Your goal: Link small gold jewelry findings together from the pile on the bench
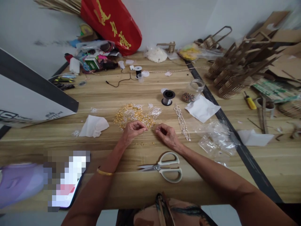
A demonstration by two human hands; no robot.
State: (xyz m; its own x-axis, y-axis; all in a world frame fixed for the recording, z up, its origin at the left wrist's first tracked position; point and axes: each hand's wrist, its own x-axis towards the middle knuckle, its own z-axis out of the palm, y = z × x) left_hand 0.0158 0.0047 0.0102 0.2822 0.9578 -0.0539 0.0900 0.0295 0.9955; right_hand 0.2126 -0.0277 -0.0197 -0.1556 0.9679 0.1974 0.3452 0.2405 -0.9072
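My left hand (135, 129) is closed in a pinch at the near edge of a pile of gold and silver beads and findings (127, 114). Whatever lies between its fingertips is too small to make out. Facing it, a short gap to the right, my right hand (168, 135) has thumb and fingers curled together, their contents hidden. A thin gold chain piece (143, 144) lies on the wood just below both hands. Nearer my body are scissors (162, 167) with pale handles, blades pointing left. Silver-coloured pins (155, 112) stick out of the pile's right side.
Right of my hands lie a beaded strand (182, 124), white paper (202, 108) and clear plastic bags (218, 138). A wire spool (168, 98) and a jar of beads (191, 94) stand behind. At left are a phone (70, 182), a folded tissue (94, 126) and a large box (35, 97).
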